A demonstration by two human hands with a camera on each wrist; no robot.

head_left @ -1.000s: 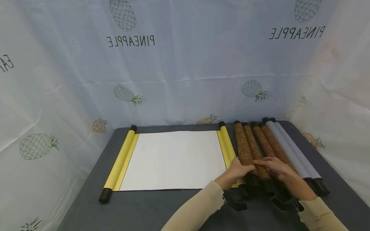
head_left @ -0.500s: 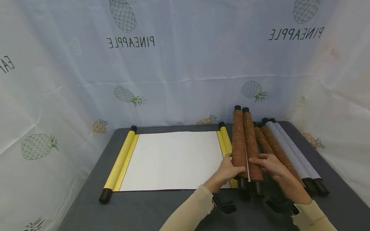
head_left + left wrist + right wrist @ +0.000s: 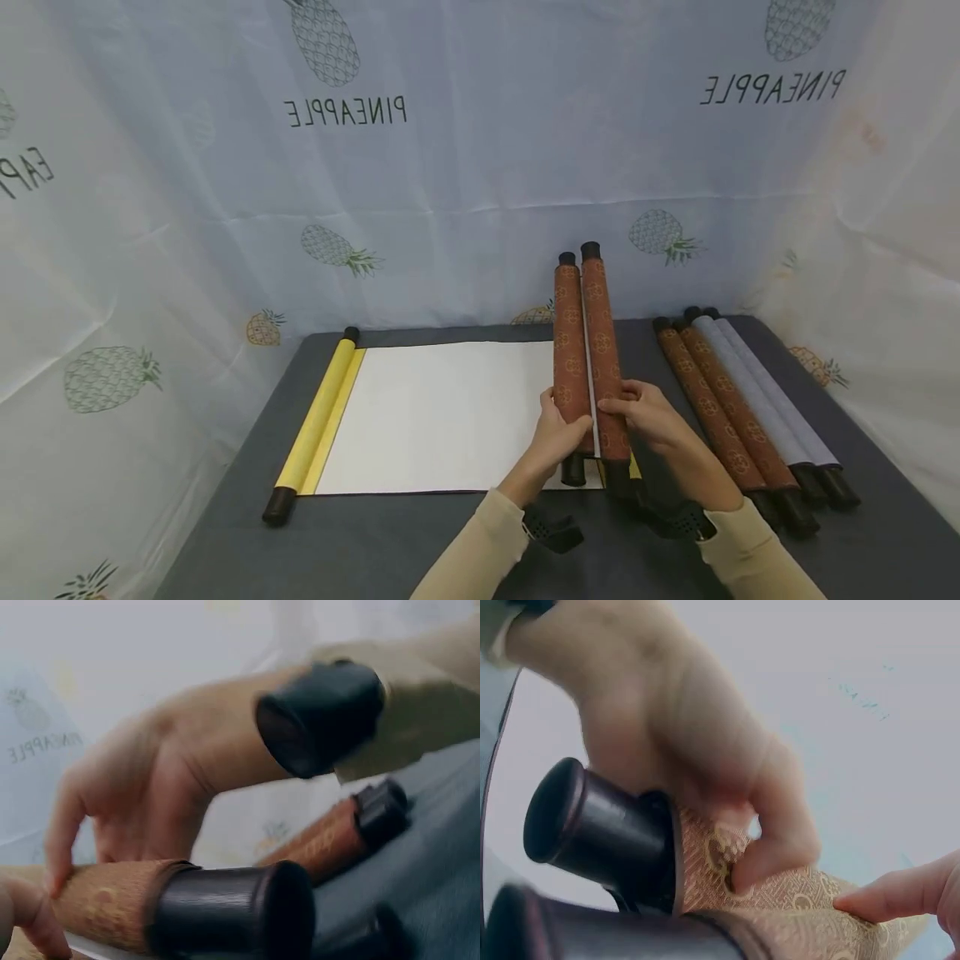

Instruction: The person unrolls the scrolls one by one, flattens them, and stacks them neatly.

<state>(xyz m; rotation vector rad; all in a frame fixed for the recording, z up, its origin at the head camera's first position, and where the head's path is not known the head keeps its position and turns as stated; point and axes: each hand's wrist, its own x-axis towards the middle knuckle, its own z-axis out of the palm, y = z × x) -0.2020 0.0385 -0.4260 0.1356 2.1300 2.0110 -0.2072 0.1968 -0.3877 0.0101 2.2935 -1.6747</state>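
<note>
A brown patterned scroll (image 3: 573, 358), its two rollers side by side with a thin white strip between them, is raised in the head view with its far end higher. My left hand (image 3: 555, 429) grips the left roller near its lower end, thumb across the front. My right hand (image 3: 652, 412) holds the right roller at about the same height. Dark knobs cap the rollers; one black knob (image 3: 232, 907) looms large in the left wrist view. Behind the raised scroll lies an unrolled scroll of white paper (image 3: 435, 417); its right yellow roller is mostly hidden.
The left yellow roller (image 3: 318, 417) lies along the dark table (image 3: 360, 550). To the right, another brown scroll (image 3: 720, 408) and a grey scroll (image 3: 765, 392) lie side by side. A pineapple-print curtain (image 3: 480, 167) surrounds the table's back and sides.
Both hands have lifted the brown scroll off the table and carried it left, over the right end of the unrolled scroll. The other brown and grey scrolls stay in place.
</note>
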